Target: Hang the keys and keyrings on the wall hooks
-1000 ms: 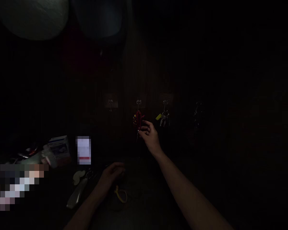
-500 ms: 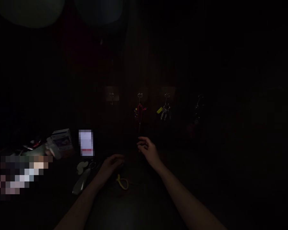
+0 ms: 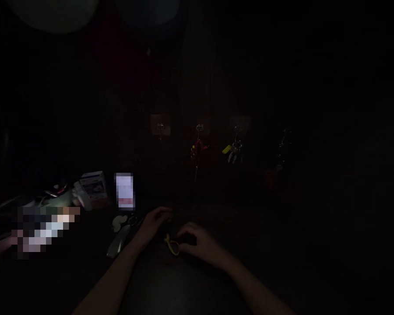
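The scene is very dark. On the table between my hands lies a thin yellow loop [image 3: 173, 247], shaped like a small band or strap. My right hand [image 3: 202, 246] is just to its right, thumb and fingers apart, with the thumb tip close to the loop; I cannot tell whether it touches. My left hand [image 3: 155, 224] rests on the table above and left of the loop, fingers loosely stretched and nothing visible in them. Beside my left forearm are a silvery handled tool [image 3: 118, 241] and a pale rounded piece [image 3: 119, 222].
Bunches of keys [image 3: 235, 152] and a red cord [image 3: 198, 146] hang from hooks behind the table. A box [image 3: 94, 188] and a blurred lit screen [image 3: 125, 190] stand at the back left. Another person's hand [image 3: 0, 248] is at a bright blurred object, far left.
My right hand has come down and toward me, from near the hooks to beside the yellow loop. My left hand has stayed nearly in place. The view has shifted slightly.
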A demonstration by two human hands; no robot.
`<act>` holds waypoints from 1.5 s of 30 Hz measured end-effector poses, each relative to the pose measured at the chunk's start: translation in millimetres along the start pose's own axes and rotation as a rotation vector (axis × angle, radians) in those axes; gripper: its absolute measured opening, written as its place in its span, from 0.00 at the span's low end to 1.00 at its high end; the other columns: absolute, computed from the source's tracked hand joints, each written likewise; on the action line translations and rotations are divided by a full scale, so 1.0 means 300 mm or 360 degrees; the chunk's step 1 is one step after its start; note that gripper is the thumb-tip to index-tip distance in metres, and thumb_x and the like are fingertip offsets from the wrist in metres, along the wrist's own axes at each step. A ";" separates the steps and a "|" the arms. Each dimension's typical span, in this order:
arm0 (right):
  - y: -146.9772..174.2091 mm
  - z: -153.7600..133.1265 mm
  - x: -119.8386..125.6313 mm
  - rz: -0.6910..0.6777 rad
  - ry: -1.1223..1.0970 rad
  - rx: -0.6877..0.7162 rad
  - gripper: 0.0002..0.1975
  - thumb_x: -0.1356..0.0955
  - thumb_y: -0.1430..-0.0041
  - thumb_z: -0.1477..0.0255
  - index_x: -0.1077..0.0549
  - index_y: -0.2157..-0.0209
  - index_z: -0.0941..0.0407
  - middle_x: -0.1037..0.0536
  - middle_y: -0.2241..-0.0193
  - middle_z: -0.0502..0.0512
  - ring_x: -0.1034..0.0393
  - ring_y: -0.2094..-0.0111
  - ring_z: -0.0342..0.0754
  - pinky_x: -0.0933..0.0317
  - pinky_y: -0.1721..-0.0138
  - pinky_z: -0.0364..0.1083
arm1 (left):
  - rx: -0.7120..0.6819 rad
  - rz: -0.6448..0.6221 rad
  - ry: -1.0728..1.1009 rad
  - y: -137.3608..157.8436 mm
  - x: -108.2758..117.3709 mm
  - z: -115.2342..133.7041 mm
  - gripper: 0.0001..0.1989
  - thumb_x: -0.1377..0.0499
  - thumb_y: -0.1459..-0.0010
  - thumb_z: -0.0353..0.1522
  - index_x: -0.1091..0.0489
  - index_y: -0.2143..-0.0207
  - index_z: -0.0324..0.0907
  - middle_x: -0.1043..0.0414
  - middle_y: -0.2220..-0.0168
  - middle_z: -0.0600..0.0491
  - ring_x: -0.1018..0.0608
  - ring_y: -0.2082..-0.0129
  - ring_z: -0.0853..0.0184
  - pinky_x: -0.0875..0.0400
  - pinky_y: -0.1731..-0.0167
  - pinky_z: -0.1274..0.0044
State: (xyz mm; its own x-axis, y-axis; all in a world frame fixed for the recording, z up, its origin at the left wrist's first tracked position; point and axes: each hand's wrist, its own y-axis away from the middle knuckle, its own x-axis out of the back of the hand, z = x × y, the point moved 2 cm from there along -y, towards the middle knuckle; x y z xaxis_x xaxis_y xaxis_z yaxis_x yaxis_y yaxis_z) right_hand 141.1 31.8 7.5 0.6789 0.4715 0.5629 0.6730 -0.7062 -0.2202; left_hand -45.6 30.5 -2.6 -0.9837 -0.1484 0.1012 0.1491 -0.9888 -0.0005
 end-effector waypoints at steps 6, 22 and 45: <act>0.009 -0.018 -0.053 -0.0096 0.0457 0.0080 0.03 0.31 0.49 0.71 0.26 0.69 0.51 0.26 0.61 0.51 0.36 0.56 0.49 0.47 0.52 0.51 | -0.0017 0.0000 0.0001 -0.002 0.000 -0.011 0.13 0.41 0.52 0.38 0.29 0.63 0.42 0.24 0.66 0.53 0.23 0.64 0.65 0.32 0.61 0.75; -0.014 -0.004 -0.030 0.0208 0.0265 0.0074 0.04 0.29 0.53 0.69 0.26 0.72 0.53 0.26 0.64 0.52 0.35 0.59 0.49 0.45 0.56 0.49 | -0.0227 -0.0285 -0.0454 0.039 -0.035 0.035 0.17 0.50 0.45 0.43 0.28 0.72 0.41 0.27 0.71 0.55 0.28 0.67 0.65 0.37 0.65 0.78; -0.061 0.077 0.043 0.0890 -0.1322 -0.0402 0.16 0.28 0.59 0.59 0.28 0.75 0.57 0.24 0.76 0.51 0.30 0.74 0.46 0.39 0.75 0.42 | -0.0201 -0.0387 -0.0215 0.083 -0.107 0.067 0.13 0.43 0.47 0.39 0.27 0.64 0.41 0.24 0.65 0.53 0.25 0.63 0.63 0.34 0.62 0.76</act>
State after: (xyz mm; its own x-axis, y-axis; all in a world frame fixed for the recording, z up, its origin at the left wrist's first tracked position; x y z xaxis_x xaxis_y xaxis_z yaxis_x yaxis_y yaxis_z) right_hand 144.3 63.1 0.5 0.9290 0.1901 -0.3177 0.1826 -0.9817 -0.0535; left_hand -8.3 11.0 14.2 -0.9655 0.0881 0.2451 -0.1114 -0.9903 -0.0827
